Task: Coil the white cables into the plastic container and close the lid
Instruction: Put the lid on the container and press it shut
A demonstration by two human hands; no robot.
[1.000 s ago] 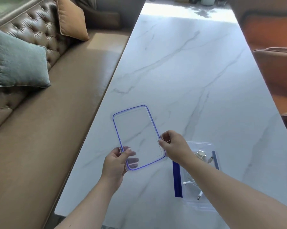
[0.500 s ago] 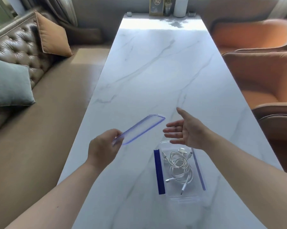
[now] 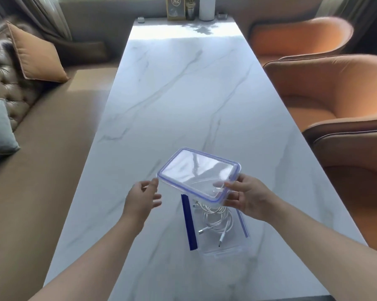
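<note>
Lid (image 3: 196, 172) gone from L hand (image 3: 139, 196) to R hand (image 3: 250, 196) since 0.5 s ago, now tilted above container (image 3: 223, 246).
R hand pinches the near-right corner, thumb on top, fingers under. L hand open, fingers loose, just beside left edge; contact unclear. White cables (image 3: 215, 218) coiled inside container on marble table (image 3: 183, 94).

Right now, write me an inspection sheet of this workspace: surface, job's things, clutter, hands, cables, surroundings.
Surface: white marble table, sunlit at the far end.
Job's things: clear container open on the table; blue-rimmed lid held tilted above it.
Clutter: A2 sign and white cylinder at the far end.
Hands: right hand pinches the lid's near corner; left hand open beside the lid.
Cables: white cables coiled inside the container.
Surroundings: leather sofa with cushions left, orange chairs right.
</note>
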